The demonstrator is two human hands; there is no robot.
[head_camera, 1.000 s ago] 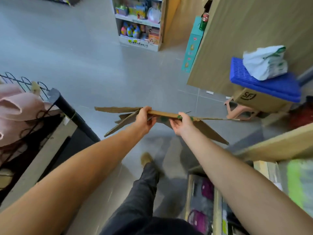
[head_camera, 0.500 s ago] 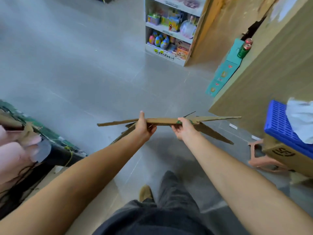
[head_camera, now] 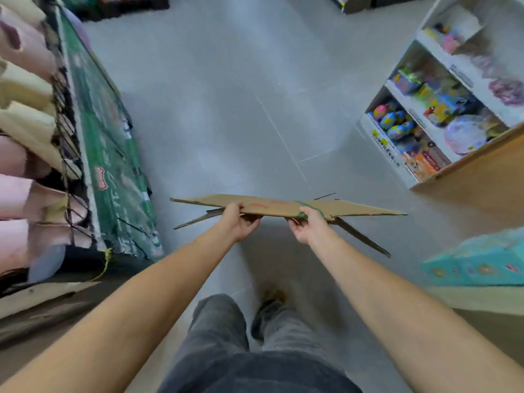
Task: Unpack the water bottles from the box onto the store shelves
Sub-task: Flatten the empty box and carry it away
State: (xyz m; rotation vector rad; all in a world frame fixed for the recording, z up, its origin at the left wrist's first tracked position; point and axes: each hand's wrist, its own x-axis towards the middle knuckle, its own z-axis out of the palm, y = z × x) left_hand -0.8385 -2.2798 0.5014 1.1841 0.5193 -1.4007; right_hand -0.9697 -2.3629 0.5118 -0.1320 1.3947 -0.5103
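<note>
Cardboard, brown and pressed flat, the flattened box [head_camera: 272, 207] is held out at arm's length above the grey tiled floor [head_camera: 226, 109]. Both hands have its near edge. The left hand [head_camera: 238, 224] is a little left of the middle and the right hand [head_camera: 307, 226] a little right of it, beside a green printed mark. Each grip is closed on the board, thumb on top and fingers curled underneath. The box reaches well past both grips, farther on the right. Its long axis runs side to side across the person's body, almost level, with loose flaps sagging below at either end. The left end points toward a green printed board [head_camera: 113, 165] leaning against a rack of pink and cream rolls [head_camera: 22, 154]. The right end points toward a white shelf unit [head_camera: 381, 146] filled with bright toys. A teal carton [head_camera: 476, 268] lies near the right forearm.
</note>
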